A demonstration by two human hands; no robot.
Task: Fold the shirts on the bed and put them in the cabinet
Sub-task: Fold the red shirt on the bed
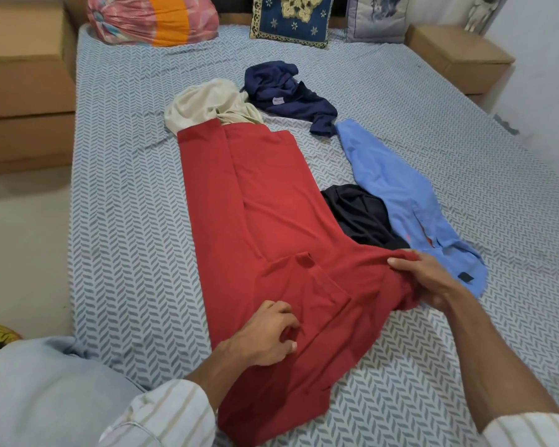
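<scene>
While the left hand (265,333) pinches a fold of the red shirt (271,221) near its collar, the right hand (430,279) grips bunched red cloth at the shirt's three o'clock edge. The red shirt lies lengthwise on the bed (126,204). At one o'clock of it lie a black shirt (362,214) and a light blue shirt (397,191); at twelve, a cream shirt (207,101) and a navy shirt (284,88).

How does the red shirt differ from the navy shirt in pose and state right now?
The red shirt lies spread lengthwise, partly folded; the navy shirt is a crumpled heap. Both hands, left and right, grip the red shirt; nothing touches the navy one. Both rest on the bed.
</scene>
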